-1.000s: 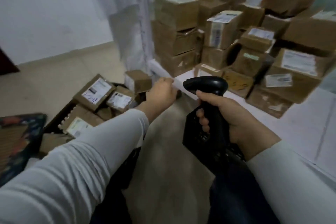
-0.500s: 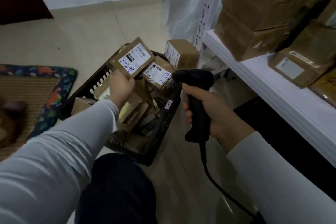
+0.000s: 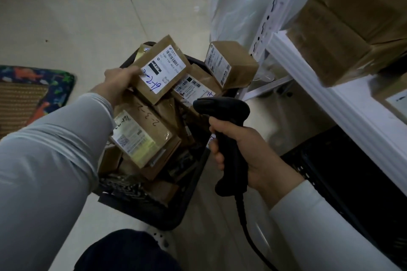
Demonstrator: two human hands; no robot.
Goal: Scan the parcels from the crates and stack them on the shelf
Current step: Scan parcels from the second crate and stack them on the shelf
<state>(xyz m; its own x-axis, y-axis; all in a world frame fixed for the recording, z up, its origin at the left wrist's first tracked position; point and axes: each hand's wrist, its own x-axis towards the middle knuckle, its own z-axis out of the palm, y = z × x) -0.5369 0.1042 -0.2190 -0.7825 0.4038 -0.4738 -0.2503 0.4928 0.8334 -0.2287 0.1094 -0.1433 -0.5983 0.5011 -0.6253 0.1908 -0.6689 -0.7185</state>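
A black crate [image 3: 176, 209] on the floor holds several brown cardboard parcels with white labels. My left hand [image 3: 117, 84] grips the left edge of the topmost flat parcel [image 3: 161, 70], whose label bears blue handwriting and faces up. My right hand [image 3: 240, 152] holds a black corded barcode scanner [image 3: 224, 130] by its handle, head pointing toward the crate, just right of the parcels. Another labelled parcel [image 3: 141, 134] lies below the held one. A cube-shaped parcel [image 3: 231, 65] sits at the crate's far right.
A white metal shelf [image 3: 343, 103] runs along the right, with stacked brown boxes [image 3: 352, 26] on it. A second black crate [image 3: 343, 174] sits under the shelf. A colourful mat [image 3: 37, 92] lies on the tiled floor at left. My knee [image 3: 127, 251] shows at the bottom.
My view swung down from the shelf to the crate. My left hand left the shelf edge, reached into the crate and took hold of the top parcel. The scanner stayed in my right hand.
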